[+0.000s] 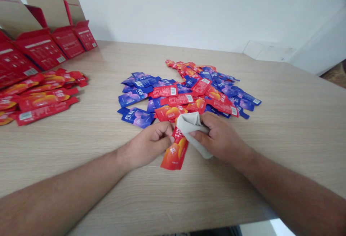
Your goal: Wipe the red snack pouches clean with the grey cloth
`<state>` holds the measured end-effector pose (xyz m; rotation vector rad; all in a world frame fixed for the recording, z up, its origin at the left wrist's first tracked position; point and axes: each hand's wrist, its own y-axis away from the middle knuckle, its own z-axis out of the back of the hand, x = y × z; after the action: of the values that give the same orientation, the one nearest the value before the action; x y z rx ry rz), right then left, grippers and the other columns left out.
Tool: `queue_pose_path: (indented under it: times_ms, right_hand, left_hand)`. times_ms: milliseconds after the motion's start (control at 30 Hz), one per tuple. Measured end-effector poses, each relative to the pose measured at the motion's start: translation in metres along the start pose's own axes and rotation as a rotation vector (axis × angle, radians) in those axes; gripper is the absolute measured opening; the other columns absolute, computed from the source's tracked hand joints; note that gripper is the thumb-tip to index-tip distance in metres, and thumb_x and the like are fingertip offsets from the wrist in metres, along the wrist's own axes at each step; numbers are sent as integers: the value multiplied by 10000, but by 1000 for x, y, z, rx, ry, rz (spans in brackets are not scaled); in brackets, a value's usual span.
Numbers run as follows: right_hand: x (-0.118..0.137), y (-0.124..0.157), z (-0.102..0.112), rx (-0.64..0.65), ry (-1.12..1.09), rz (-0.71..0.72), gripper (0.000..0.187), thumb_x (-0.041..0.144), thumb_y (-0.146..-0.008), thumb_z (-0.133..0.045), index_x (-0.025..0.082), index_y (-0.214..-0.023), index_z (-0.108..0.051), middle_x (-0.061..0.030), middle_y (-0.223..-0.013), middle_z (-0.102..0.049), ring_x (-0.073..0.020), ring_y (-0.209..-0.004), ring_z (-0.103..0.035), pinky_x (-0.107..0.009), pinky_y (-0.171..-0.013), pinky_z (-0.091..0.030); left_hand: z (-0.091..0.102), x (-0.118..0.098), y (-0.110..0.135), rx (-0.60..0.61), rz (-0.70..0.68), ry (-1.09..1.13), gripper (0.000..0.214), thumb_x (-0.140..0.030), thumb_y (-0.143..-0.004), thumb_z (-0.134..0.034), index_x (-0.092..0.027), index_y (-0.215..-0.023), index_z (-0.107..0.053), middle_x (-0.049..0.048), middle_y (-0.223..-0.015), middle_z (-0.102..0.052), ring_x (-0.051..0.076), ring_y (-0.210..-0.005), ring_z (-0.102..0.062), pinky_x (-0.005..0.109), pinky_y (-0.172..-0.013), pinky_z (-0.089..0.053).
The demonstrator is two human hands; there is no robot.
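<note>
A red pouch (175, 153) with orange fruit printed on it hangs slantwise near the front of the table. My left hand (151, 143) pinches its left edge between thumb and fingers. My right hand (220, 135) grips a folded pale grey cloth (196, 138), which lies over the pouch's upper end and hides it. Just beyond both hands spreads a loose pile of pouches, some red ones (177, 100) and some blue ones (137, 117) with purple fruit pictures.
Red cartons (40, 50) with raised cardboard flaps stand in a row at the back left. In front of them lies a stack of red pouches (44, 99). A white wall (173, 12) rises behind the wooden table (129, 200), whose front edge shows at the bottom.
</note>
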<state>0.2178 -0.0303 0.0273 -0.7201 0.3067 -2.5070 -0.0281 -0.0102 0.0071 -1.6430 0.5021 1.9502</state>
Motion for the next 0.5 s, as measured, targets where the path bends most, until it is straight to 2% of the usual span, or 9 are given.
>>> queue_pose_path:
  times_ms: [133, 333, 500]
  right_hand:
    - [2, 1, 0, 135, -24, 86, 198, 371, -936, -656, 192, -936, -572, -51, -941, -630, -213, -838, -585, -326, -740, -439]
    - [-1, -1, 0, -15, 6, -28, 237, 426, -956, -632, 194, -947, -583, -41, -891, -618, -217, -810, -577, -328, -718, -429]
    - [0, 1, -1, 144, -35, 113, 177, 346, -928, -666, 197, -950, -572, -40, -930, -622, -206, -831, -583, -315, -729, -435]
  left_hand:
    - [0, -1, 0, 48, -3, 16, 170, -289, -914, -628, -161, -818, -570, 16, -811, -610, 141, -741, -539, 268, -695, -462]
    - [1, 1, 0, 10, 1, 41, 204, -294, -936, -603, -166, -794, -535, -12, -760, -555, 110, -667, -473, 230, -621, -406]
    - [1, 1, -1, 47, -21, 7, 211, -308, -930, -617, -158, -798, -550, 6, -795, -582, 129, -719, -511, 247, -662, -432]
